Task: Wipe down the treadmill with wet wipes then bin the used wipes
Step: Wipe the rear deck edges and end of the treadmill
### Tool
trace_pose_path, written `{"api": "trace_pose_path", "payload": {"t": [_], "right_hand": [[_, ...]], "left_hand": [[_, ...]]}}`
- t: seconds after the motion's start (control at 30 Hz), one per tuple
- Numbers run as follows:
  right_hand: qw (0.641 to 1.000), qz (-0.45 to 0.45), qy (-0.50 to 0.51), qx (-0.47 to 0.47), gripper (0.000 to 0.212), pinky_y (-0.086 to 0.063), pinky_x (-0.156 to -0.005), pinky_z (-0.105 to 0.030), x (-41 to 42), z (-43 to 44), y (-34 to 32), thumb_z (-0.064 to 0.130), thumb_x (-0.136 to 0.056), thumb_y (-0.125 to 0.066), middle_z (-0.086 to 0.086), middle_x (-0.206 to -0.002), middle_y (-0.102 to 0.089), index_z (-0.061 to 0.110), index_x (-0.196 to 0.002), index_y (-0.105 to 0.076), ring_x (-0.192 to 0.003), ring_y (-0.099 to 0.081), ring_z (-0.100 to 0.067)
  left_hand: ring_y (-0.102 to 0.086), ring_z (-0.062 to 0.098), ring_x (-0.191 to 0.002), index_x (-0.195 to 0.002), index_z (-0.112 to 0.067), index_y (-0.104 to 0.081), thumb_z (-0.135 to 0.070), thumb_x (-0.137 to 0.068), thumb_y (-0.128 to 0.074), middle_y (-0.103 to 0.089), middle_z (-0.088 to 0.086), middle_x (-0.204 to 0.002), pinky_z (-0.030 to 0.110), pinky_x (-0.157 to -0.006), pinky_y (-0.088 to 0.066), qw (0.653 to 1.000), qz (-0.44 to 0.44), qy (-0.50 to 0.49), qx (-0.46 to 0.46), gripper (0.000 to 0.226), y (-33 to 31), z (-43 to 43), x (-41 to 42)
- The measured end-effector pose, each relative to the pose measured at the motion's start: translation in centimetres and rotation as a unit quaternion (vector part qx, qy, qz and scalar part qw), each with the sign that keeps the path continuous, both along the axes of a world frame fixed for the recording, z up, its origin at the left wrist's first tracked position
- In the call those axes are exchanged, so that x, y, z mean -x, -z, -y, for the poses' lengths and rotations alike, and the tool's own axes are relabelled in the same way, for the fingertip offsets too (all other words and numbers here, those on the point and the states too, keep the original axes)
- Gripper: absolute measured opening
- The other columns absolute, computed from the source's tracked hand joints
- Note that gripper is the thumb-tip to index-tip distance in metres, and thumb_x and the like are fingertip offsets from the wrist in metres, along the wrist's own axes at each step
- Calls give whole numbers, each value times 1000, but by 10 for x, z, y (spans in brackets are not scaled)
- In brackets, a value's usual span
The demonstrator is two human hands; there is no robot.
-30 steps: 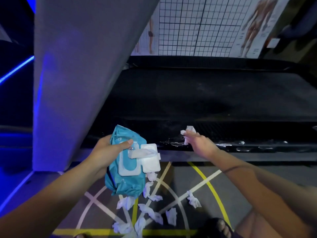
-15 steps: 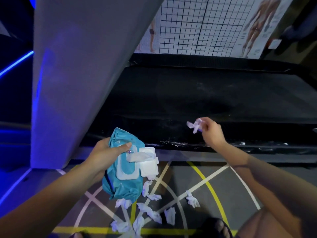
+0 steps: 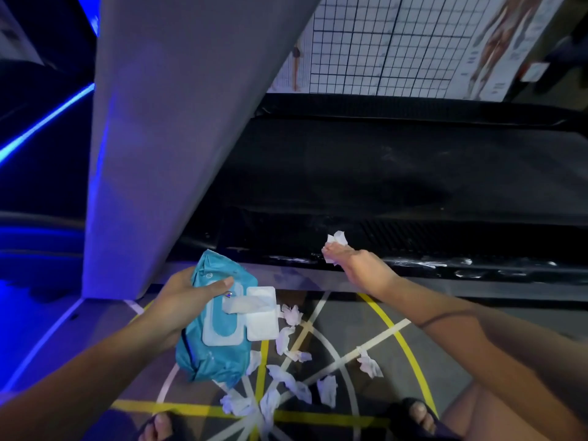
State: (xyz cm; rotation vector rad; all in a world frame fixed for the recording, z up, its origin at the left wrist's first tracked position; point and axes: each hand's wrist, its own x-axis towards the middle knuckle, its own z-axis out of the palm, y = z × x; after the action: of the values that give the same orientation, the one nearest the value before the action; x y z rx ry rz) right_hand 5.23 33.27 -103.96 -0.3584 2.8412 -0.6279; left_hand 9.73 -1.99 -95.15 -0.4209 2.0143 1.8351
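My left hand (image 3: 187, 300) grips a teal pack of wet wipes (image 3: 216, 338) at lower centre; its white lid is flipped open and a wipe pokes out of the slot. My right hand (image 3: 359, 268) holds a crumpled white wipe (image 3: 335, 241) against the glossy black side rail of the treadmill (image 3: 413, 262). The black running belt (image 3: 381, 173) stretches away behind the rail, which shows wet streaks to the right of my hand.
Several used crumpled wipes (image 3: 292, 377) lie on the floor between my sandalled feet, over white and yellow floor lines. A broad grey upright post (image 3: 165, 138) of the machine rises at left. Grid and anatomy posters hang on the far wall.
My right hand lifted off the rail with the wipe half a second ago and has come back down onto the rail. The left hand with the pack barely moved.
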Motion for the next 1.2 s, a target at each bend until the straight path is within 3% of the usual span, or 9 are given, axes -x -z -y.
{"api": "trace_pose_path", "payload": {"t": [0.13, 0.27, 0.43, 0.6, 0.73, 0.87, 1.03, 1.1, 1.2], "right_hand": [[999, -32, -33, 8, 39, -29, -122, -37, -1, 0, 4, 14, -103, -52, 10, -148, -50, 11, -141, -57, -137, -45, -4], [992, -13, 25, 120, 36, -30, -121, -31, 5, 8, 22, 27, -99, -64, 12, -138, -61, 14, -132, -66, -123, -54, 6], [999, -4, 35, 32, 40, -36, -114, -32, 19, 48, 9, 65, -85, -56, 23, -134, -61, 58, -124, -60, -124, -55, -6], [998, -37, -36, -20, 39, -36, -108, -44, 29, 88, -6, 18, -106, -38, -7, -150, -43, 15, -141, -54, -134, -44, -31], [979, -155, -114, -71, 39, -40, -109, -39, 40, 116, -7, 34, -105, -41, -3, -142, -53, 19, -138, -55, -130, -49, -24], [965, -173, -167, -107, 26, -49, -97, -42, 45, 135, 9, 19, -101, -50, -7, -133, -55, 10, -123, -62, -117, -55, -27], [924, -263, -211, -183, 43, -57, -77, -32, 49, 136, 15, 6, -59, -90, -2, -107, -65, 13, -98, -75, -94, -63, -23], [902, -297, -228, -214, 45, -58, -81, -34, 46, 133, 16, 3, -57, -88, -5, -109, -66, 9, -99, -76, -97, -63, -26], [887, -310, -256, -225, 37, -52, -99, -38, 40, 125, 23, 7, -80, -79, -12, -128, -56, 0, -115, -69, -114, -57, -30]], "left_hand": [[-79, 30, -87, -110, -3, -74, -13, -94, -77, -81, 15, -99, 31, -63, -63, 1000, -3, 10, 14, 18, 4, -1, 0], [-78, 25, -79, -107, -2, -74, -12, -95, -76, -81, 16, -97, 31, -59, -62, 1000, 1, 11, 11, 16, 6, -4, 4], [-78, 25, -79, -106, -3, -74, -12, -94, -78, -81, 16, -97, 34, -65, -63, 1000, -4, -2, 28, 15, 9, 6, 4], [-79, 28, -80, -107, -3, -73, -10, -94, -77, -81, 16, -96, 34, -63, -64, 1000, 0, -11, 20, 15, 13, 23, 3], [-79, 28, -81, -107, -3, -74, -10, -94, -77, -81, 15, -95, 36, -65, -63, 1000, 2, -19, 12, 15, 19, 34, 5], [-79, 26, -77, -108, -1, -73, -8, -94, -76, -81, 15, -94, 33, -60, -62, 1000, 6, -31, 3, 16, 22, 34, 8], [-77, 21, -71, -108, -1, -73, -8, -94, -77, -81, 13, -90, 31, -56, -60, 999, -3, -54, 6, 17, 26, 28, 18], [-77, 20, -73, -106, -5, -73, -8, -93, -78, -81, 12, -91, 31, -59, -62, 998, -16, -54, 13, 14, 27, 26, 24], [-78, 21, -75, -105, -8, -74, -10, -93, -79, -81, 12, -94, 34, -64, -64, 998, -25, -44, 23, 13, 28, 22, 29]]}}
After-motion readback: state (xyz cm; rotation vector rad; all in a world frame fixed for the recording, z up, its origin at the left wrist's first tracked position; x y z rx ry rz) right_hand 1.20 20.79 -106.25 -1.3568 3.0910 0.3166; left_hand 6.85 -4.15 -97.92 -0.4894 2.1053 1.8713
